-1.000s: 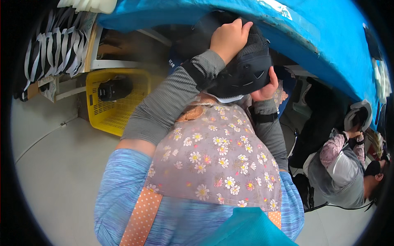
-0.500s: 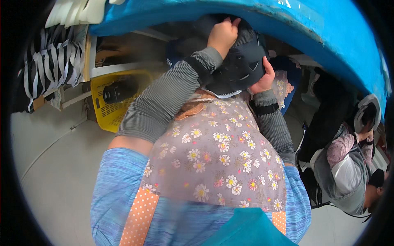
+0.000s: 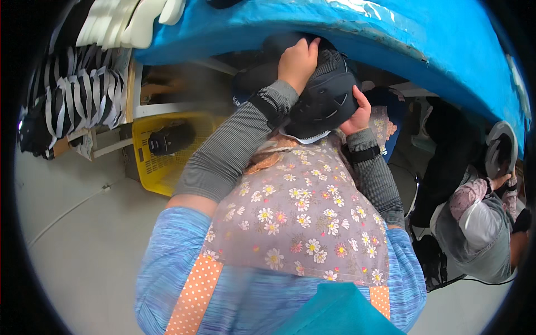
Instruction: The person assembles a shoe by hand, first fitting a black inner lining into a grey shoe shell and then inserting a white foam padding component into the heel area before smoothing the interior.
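A black shoe upper (image 3: 324, 100) with a mesh panel, small slits and a white-stitched edge lies against my apron, just below the blue-covered table edge. My left hand (image 3: 298, 64) pinches its far end, thumb and forefinger closed on the material. My right hand (image 3: 356, 114) grips its right side, fingers partly hidden behind it. The underside of the upper is out of sight.
A blue-covered table (image 3: 385, 42) curves across the top. To the left stand a yellow basket (image 3: 153, 178) with a black piece inside, hanging black-and-white strips (image 3: 84, 100) and white foot-shaped pieces (image 3: 142, 22). A co-worker (image 3: 480, 223) sits at the right, holding a grey piece.
Both hands keep hold of the shoe upper, which has barely shifted. The view has moved slightly, so the basket and racks sit a little further right and lower.
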Motion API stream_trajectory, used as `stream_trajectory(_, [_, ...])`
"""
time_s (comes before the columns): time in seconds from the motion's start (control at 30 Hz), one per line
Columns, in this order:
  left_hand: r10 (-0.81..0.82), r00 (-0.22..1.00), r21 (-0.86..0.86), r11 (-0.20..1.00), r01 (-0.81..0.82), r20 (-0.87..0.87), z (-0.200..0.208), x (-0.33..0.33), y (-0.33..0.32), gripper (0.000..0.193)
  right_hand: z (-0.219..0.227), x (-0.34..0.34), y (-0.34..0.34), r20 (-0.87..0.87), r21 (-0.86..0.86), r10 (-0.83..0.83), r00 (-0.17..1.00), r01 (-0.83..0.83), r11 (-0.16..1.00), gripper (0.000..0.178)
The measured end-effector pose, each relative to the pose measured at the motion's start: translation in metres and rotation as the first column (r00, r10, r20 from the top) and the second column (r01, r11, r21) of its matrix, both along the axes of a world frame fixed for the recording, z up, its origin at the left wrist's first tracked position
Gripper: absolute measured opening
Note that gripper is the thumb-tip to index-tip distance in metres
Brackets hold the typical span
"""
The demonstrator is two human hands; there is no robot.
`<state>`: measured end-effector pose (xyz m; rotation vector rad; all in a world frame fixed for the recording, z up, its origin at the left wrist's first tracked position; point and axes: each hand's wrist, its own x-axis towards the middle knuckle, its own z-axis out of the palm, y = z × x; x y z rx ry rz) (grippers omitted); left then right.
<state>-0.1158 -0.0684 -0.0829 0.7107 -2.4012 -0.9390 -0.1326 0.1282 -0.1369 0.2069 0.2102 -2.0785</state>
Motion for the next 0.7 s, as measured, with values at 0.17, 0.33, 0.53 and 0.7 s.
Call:
stream_trajectory(0.17, [0.025,1.0,0.127,0.992,-0.024,-0.009,-0.02,-0.006,-0.002,0.048,0.0,-0.001,-0.001,0.013,0.026,-0.023,1.0,0.022,0.999,0.042])
stream_trajectory(0.33, [0.043,0.996,0.122,0.992,-0.034,-0.072,-0.022,-0.008,0.002,0.043,-0.003,-0.001,0.0,0.025,-0.016,0.001,1.0,-0.001,1.0,0.042])
stream_trajectory(0.53, [0.047,0.998,0.062,0.997,-0.045,-0.037,-0.009,0.005,0.001,0.044,-0.005,0.004,-0.002,0.052,0.14,-0.039,0.998,0.031,0.99,0.043])
stream_trajectory(0.7, [0.006,0.981,-0.059,0.998,-0.017,-0.196,0.0,0.004,0.004,0.046,0.005,0.006,0.005,-0.036,0.036,-0.041,0.999,0.042,0.998,0.045])
